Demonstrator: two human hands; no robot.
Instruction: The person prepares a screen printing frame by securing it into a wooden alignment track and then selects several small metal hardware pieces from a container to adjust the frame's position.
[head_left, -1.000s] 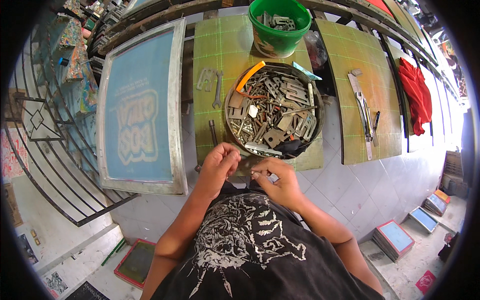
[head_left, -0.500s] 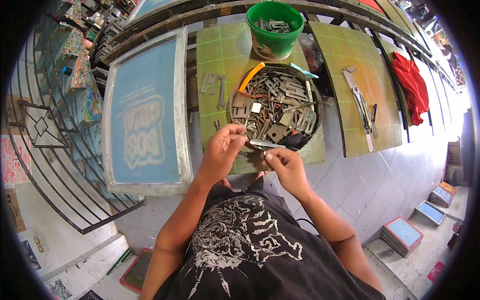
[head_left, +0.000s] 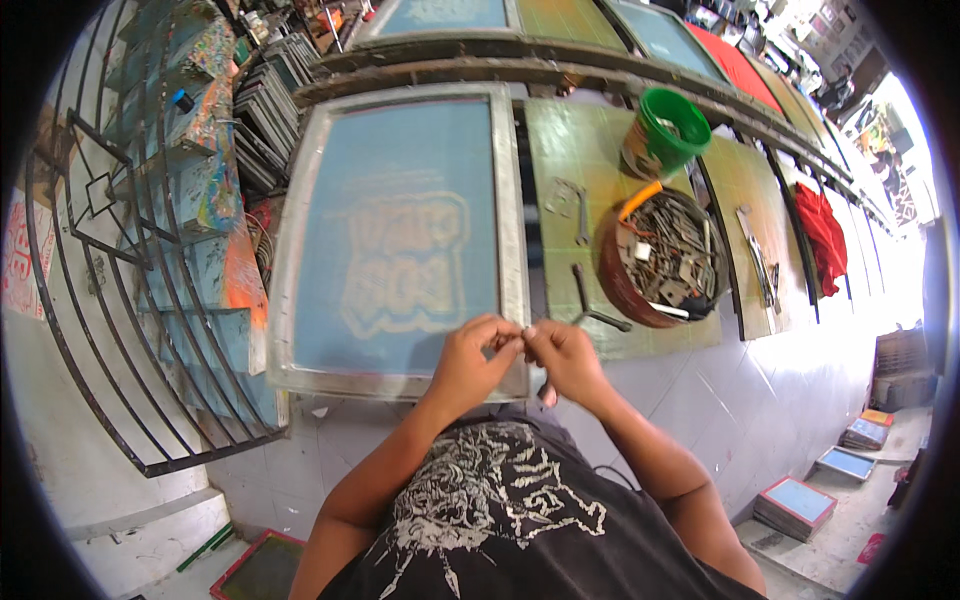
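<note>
My left hand [head_left: 475,362] and my right hand [head_left: 568,365] meet fingertip to fingertip above the lower right corner of a screen-printing frame [head_left: 513,250] with blue mesh. Both are closed in a pinch; whatever sits between the fingers is too small or hidden to make out. Just right of them, a three-armed socket wrench [head_left: 584,306] lies on the greenish board [head_left: 560,130], partly behind my right hand. Beyond it stands a round reddish-brown tub [head_left: 622,285] full of bolts and metal plates, with an orange-handled tool [head_left: 640,201] leaning on its rim.
A green bucket [head_left: 650,150] with metal pieces stands behind the tub. An open-end wrench [head_left: 583,222] lies left of it. Farther right are long metal tools [head_left: 757,260] and a red cloth [head_left: 822,240]. A black metal railing [head_left: 210,460] curves along the left.
My hands have moved from the tub's near edge to the frame's corner and come together. The view has swung left, so the frame now fills the middle and the three-armed wrench shows fully.
</note>
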